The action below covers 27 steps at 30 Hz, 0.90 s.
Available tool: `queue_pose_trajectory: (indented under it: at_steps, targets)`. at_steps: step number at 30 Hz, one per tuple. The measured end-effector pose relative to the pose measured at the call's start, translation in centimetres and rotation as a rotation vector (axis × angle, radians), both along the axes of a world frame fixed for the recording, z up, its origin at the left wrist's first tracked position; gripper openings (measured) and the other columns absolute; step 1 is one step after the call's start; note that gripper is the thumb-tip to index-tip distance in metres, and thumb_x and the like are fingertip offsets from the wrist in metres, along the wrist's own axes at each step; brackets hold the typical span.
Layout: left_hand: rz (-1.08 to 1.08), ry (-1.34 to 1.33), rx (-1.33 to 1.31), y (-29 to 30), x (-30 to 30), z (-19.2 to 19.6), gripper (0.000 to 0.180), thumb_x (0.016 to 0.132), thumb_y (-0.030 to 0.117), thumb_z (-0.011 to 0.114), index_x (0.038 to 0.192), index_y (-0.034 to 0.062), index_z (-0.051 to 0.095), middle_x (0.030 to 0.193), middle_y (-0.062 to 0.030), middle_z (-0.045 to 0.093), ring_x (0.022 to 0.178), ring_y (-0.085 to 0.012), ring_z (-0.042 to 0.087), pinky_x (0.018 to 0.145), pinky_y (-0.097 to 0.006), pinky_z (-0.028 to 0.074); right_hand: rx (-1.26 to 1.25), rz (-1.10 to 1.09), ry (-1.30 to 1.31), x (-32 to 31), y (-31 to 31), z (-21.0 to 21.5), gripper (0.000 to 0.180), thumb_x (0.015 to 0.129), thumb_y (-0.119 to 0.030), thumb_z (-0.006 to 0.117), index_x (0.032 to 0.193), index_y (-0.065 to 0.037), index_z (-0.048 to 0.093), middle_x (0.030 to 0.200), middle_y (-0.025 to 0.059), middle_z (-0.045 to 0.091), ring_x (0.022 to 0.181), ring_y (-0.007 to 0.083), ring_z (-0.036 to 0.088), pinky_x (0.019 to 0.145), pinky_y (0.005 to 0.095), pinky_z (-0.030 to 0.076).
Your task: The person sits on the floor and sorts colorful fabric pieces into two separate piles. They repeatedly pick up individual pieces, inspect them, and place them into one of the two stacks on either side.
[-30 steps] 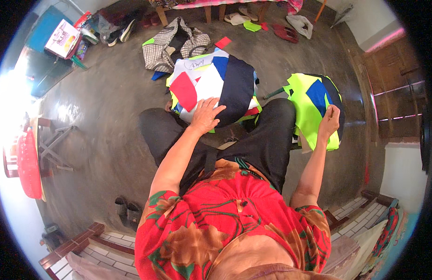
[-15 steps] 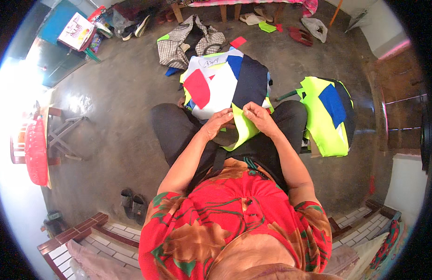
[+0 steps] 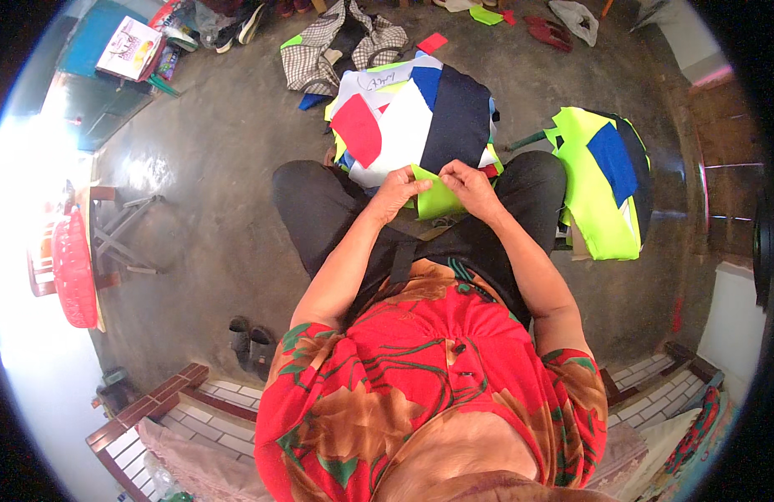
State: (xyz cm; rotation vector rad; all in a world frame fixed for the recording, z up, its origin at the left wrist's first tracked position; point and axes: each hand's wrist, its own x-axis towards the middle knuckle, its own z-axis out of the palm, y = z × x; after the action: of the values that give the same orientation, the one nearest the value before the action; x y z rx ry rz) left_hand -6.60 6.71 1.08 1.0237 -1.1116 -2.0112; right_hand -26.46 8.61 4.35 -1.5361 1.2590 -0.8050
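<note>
Between my hands, over my lap, a neon yellow-green piece of cloth (image 3: 439, 202) is stretched. My left hand (image 3: 395, 194) pinches its left upper edge with the thumb on top. Closed fingers of my right hand (image 3: 472, 191) grip the cloth's upper right side. Just beyond both hands lies a heap of fabric scraps; a white scrap (image 3: 403, 134), a red scrap (image 3: 356, 131) and a dark navy scrap (image 3: 458, 117) show on top. The cloth's lower part hangs towards my lap.
To the right is another bundle of neon fabric (image 3: 583, 159) with a blue patch (image 3: 611, 163). A checked garment (image 3: 316, 60) lies on the floor beyond the heap. On the left stand a red plastic chair (image 3: 75, 268) and a folding stand (image 3: 123, 234). Dark shoes (image 3: 251, 343) sit at lower left.
The neon cloth has been drawn up or folded, and less of it hangs below my hands. Both hands stay close together in front of the heap. The whole view has shifted slightly.
</note>
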Motion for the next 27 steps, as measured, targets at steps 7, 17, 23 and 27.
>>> queue_pose_trajectory:
  at_steps: [7, 17, 23, 27]
  targets:
    - [0.53, 0.035, -0.063, -3.3, 2.2, -1.6, 0.022, 0.093, 0.015, 0.053, 0.114, 0.0093, 0.054, 0.105, -0.0048, 0.063, 0.091, -0.0168, 0.063, 0.076, -0.034, 0.052, -0.086, -0.273, 0.034, -1.2, -0.8, 0.2, 0.016, 0.092, -0.018, 0.056, 0.1, -0.004, 0.056, 0.084, 0.0052, 0.062, 0.077, 0.0126, 0.058, 0.07, 0.0273, 0.048]
    - [0.781, 0.039, 0.035, -4.2, 3.2, -2.6, 0.029, 0.091, 0.009, 0.052, 0.12, 0.0087, 0.049, 0.11, -0.0065, 0.058, 0.098, -0.0185, 0.06, 0.082, -0.037, 0.051, -0.073, -0.298, 0.02, -1.4, -0.7, 0.6, 0.017, 0.091, -0.017, 0.056, 0.1, -0.003, 0.056, 0.086, 0.0048, 0.061, 0.079, 0.0111, 0.057, 0.068, 0.0267, 0.047]
    - [0.905, -0.569, -0.427, -4.0, 2.8, -2.2, 0.039, 0.077, 0.005, 0.064, 0.111, 0.0001, 0.046, 0.112, -0.0136, 0.051, 0.102, -0.0256, 0.053, 0.087, -0.035, 0.042, -0.108, -0.301, 0.015, -1.7, -1.0, -0.8, 0.014, 0.089, -0.013, 0.058, 0.099, -0.003, 0.056, 0.085, 0.0042, 0.061, 0.079, 0.0117, 0.057, 0.068, 0.0272, 0.047]
    - [0.751, -1.071, -1.055, -2.9, 1.6, 0.8, 0.05, 0.068, 0.01, 0.067, 0.114, 0.0027, 0.049, 0.13, -0.0195, 0.04, 0.123, -0.0379, 0.036, 0.101, -0.048, 0.03, -0.104, -0.307, 0.027, -1.6, -0.9, -0.6, 0.013, 0.088, -0.01, 0.059, 0.098, -0.003, 0.057, 0.084, 0.004, 0.062, 0.079, 0.0121, 0.058, 0.069, 0.0277, 0.047]
